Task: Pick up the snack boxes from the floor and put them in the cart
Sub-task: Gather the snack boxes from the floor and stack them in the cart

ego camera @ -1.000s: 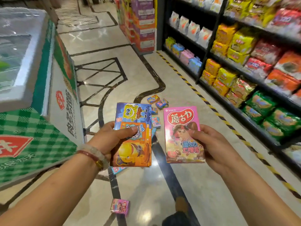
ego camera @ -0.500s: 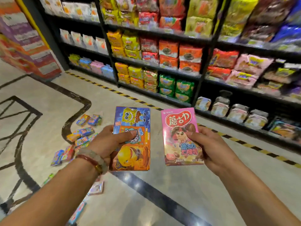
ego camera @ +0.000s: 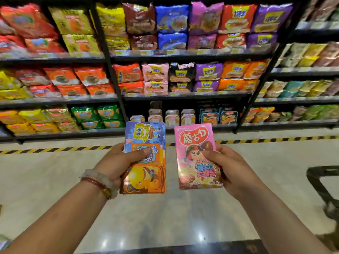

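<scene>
Dim aisle, blurred shelves, floor glare

Bare floor lies open ahead and to either side of the arms, up to the striped floor tape. Beyond it, stocked shelving blocks the whole width. A black cart frame stands at right, near the right forearm.

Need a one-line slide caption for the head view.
Left hand holds stacked blue and orange snack boxes, right hand a pink snack box, facing stocked shelves.
</scene>
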`<action>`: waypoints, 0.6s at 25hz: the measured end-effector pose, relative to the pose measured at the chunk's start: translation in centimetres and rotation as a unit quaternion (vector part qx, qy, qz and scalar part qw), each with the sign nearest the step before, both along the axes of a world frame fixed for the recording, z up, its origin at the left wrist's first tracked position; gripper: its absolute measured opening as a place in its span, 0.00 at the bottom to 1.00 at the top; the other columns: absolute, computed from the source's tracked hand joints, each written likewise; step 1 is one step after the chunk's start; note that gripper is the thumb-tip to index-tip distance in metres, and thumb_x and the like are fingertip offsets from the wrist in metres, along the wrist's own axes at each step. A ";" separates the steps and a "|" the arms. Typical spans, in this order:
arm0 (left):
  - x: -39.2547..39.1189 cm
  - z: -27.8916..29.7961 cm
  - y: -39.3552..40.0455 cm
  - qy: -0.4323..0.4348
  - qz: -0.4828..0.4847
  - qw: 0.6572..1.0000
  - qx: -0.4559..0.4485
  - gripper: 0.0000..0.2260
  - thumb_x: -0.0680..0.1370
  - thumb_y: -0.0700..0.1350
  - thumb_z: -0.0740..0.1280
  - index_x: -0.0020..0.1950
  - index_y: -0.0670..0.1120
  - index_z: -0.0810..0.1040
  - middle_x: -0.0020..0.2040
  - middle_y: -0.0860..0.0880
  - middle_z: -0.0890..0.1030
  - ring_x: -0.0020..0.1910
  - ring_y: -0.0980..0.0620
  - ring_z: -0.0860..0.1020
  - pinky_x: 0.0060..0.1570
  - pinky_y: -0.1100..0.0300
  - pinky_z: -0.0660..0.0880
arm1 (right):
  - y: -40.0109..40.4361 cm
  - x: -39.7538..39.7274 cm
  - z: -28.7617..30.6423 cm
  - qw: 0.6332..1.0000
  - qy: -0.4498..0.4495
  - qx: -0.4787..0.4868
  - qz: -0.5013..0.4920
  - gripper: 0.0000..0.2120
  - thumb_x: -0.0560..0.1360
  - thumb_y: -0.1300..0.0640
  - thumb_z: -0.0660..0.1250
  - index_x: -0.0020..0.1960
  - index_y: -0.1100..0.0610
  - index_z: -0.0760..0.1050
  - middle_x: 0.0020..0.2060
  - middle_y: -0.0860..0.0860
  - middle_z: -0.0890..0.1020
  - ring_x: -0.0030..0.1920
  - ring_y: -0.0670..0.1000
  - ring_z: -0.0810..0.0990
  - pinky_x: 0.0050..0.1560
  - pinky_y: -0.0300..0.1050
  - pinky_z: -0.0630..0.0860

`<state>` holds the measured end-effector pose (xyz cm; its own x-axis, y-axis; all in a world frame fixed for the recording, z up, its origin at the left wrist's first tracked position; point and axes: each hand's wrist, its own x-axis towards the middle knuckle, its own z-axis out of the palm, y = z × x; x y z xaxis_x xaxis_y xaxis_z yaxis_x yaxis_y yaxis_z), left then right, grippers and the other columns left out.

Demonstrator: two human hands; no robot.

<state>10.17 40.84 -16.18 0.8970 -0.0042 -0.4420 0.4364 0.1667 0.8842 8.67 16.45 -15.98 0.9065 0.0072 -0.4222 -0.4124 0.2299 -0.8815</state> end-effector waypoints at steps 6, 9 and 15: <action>6.7 0.5 -12.9 0.006 -0.139 0.990 -0.008 0.16 0.61 0.41 0.72 0.49 0.43 0.80 0.41 0.44 0.85 0.34 0.46 0.84 0.31 0.53 0.81 | -10.9 -0.2 0.0 0.991 -0.007 0.011 -0.135 0.09 0.76 0.64 0.65 0.55 0.61 0.74 0.43 0.58 0.85 0.40 0.56 0.85 0.37 0.49 0.83; 9.9 0.3 -19.0 0.017 -0.207 0.978 -0.004 0.16 0.61 0.40 0.72 0.48 0.43 0.80 0.39 0.44 0.85 0.33 0.47 0.83 0.29 0.54 0.80 | -15.4 0.1 -0.3 0.979 0.004 -0.003 -0.206 0.06 0.76 0.64 0.65 0.53 0.60 0.75 0.42 0.57 0.86 0.40 0.55 0.85 0.42 0.50 0.82; 17.9 -0.6 -31.6 0.018 -0.342 0.939 -0.008 0.12 0.65 0.38 0.71 0.48 0.41 0.80 0.39 0.43 0.85 0.32 0.47 0.83 0.31 0.53 0.81 | -24.2 3.2 -0.9 0.940 0.011 -0.001 -0.340 0.12 0.74 0.63 0.67 0.58 0.59 0.73 0.44 0.57 0.85 0.43 0.57 0.85 0.42 0.49 0.81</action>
